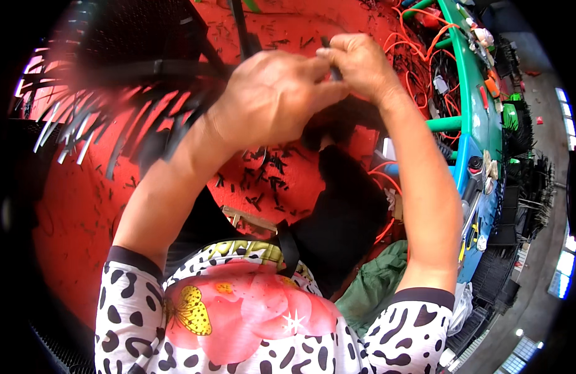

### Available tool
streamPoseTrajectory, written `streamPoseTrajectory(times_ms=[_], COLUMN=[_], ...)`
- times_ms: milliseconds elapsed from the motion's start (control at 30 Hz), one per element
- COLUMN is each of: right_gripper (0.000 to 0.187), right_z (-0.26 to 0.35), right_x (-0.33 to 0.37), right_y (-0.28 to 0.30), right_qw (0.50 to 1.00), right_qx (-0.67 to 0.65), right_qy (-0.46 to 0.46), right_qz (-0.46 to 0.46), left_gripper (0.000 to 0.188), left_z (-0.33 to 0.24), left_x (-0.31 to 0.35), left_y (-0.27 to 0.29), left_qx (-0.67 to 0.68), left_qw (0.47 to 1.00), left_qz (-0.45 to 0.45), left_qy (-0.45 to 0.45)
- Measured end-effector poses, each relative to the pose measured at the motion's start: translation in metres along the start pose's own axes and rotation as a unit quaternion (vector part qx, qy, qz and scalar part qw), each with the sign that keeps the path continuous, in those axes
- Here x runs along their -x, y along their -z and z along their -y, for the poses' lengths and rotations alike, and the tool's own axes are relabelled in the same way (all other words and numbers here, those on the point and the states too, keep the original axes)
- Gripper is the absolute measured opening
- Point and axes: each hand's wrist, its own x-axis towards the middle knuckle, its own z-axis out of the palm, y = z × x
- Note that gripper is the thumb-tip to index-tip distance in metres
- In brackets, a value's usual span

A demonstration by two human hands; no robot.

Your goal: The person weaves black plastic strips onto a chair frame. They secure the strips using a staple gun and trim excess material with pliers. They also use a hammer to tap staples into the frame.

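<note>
Both of my hands are raised in front of me and meet at the upper middle. My left hand (272, 93) is closed, its fingertips pressed toward those of my right hand (363, 65), which is also closed in a pinch. Between the fingertips shows a short dark strip (334, 70); the fingers cover most of it. Beside my left forearm, a dark frame with many long black strips (119, 115) fans out, smeared by motion. Whether the strip in my fingers joins this frame is hidden behind my left hand.
Short black offcuts (272, 181) litter the red floor (300, 202). Along the right runs a workbench with a green and blue edge (465, 93), tools lying on it. Orange hoses (419, 50) tangle beneath. Green cloth (378, 280) lies beside my right elbow.
</note>
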Motion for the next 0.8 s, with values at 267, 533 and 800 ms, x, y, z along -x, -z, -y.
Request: streamPoseTrajectory(times_ms=[267, 533, 800], right_gripper=[0.027, 0.032, 0.026], right_z=[0.010, 0.025, 0.052], right_x=[-0.007, 0.021, 0.081], right_y=[0.014, 0.018, -0.006], right_qw=[0.998, 0.934, 0.859], right_qx=[-0.037, -0.193, -0.411], right_qy=[-0.052, 0.098, 0.097], right_qz=[-0.015, -0.283, -0.289], left_gripper=[0.015, 0.025, 0.034], left_z=[0.011, 0.019, 0.026], left_x=[-0.015, -0.022, -0.031], left_y=[-0.003, -0.002, 0.005], left_qx=[-0.018, -0.001, 0.000], left_qw=[1.000, 0.995, 0.994], left_qz=[0.007, 0.058, 0.063], left_qy=[0.024, 0.081, 0.090])
